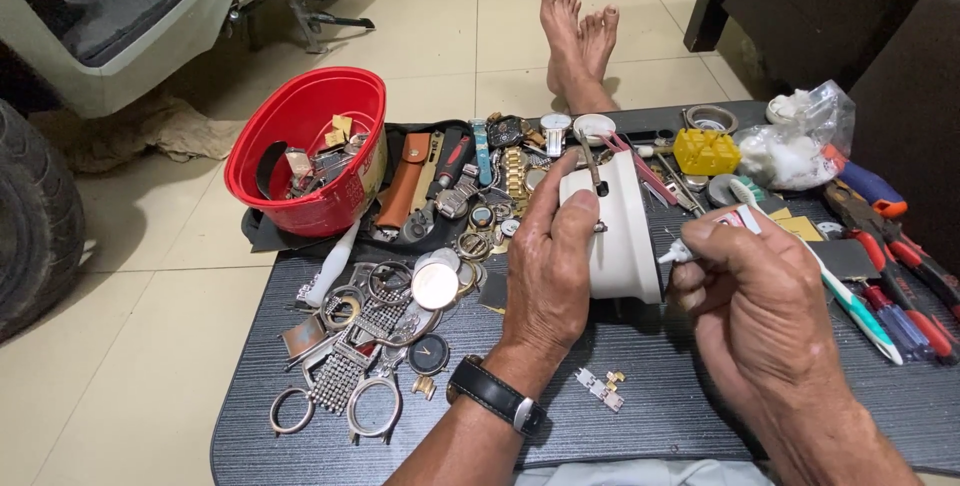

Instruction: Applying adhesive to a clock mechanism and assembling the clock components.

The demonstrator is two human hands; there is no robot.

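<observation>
Crowding table edge: watch parts.

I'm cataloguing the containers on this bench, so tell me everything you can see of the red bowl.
The red bowl looks like glossy plastic, round, with a rolled rim and deep sides. It sits tilted, its opening turned toward the right, at the table's far left corner, resting on a dark cloth. Inside lie small parts: tan tags or blocks, metal pieces and a dark strap, too jumbled to tell further. A brown leather case lies close by its right side. Neither hand touches it.
</observation>
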